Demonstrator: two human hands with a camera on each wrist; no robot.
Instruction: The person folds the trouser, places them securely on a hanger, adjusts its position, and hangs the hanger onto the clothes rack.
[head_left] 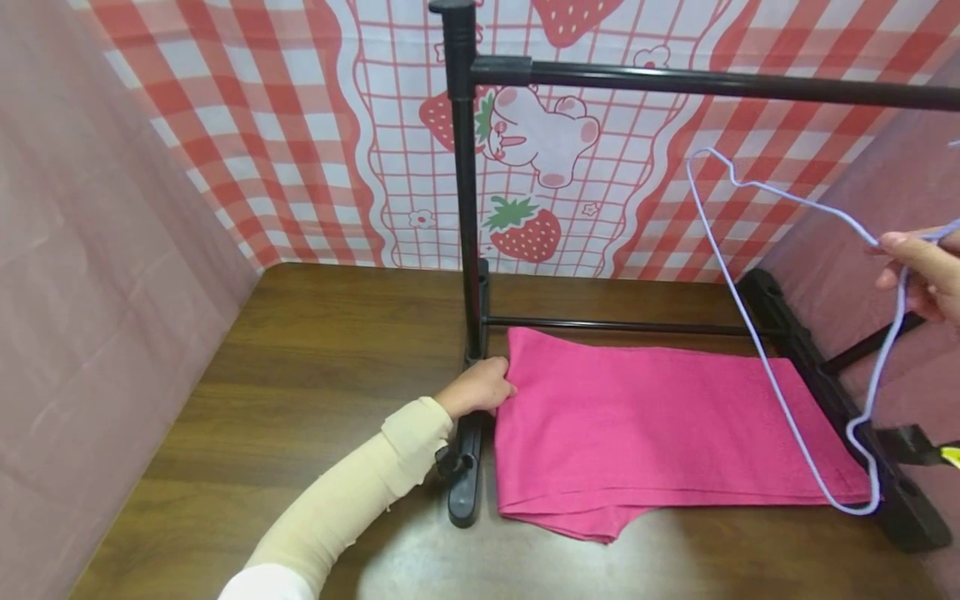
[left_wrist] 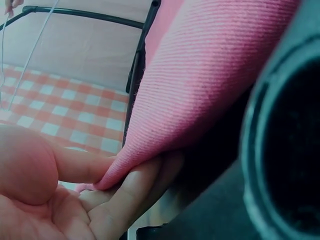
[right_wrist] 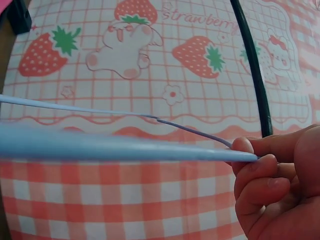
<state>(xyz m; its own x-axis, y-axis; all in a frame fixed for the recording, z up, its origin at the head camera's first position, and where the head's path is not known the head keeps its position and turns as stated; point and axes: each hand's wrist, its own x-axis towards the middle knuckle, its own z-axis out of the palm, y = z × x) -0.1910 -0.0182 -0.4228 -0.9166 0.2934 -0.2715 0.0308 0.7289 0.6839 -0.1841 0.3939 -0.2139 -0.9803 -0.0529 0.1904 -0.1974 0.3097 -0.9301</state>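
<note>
Pink trousers [head_left: 637, 425], folded lengthwise, lie flat on the wooden table, with the waist end toward the left. My left hand [head_left: 480, 387] pinches the edge of that waist end beside the rack's upright. In the left wrist view the ribbed pink cloth [left_wrist: 185, 80] is gripped between the thumb and fingers [left_wrist: 132, 192]. My right hand [head_left: 933, 271] holds a lilac clothes hanger [head_left: 817, 204] by its wire, raised above the right part of the trousers. In the right wrist view the thumb and fingers of the right hand [right_wrist: 275, 185] pinch the hanger [right_wrist: 100, 145].
A black clothes rack stands over the trousers, with an upright [head_left: 465, 208], a top bar [head_left: 675, 81] and feet [head_left: 465, 492] on the table [head_left: 315, 375]. Behind hangs a strawberry-print checked cloth [head_left: 285, 142]. Pinkish curtains [head_left: 97, 208] flank both sides.
</note>
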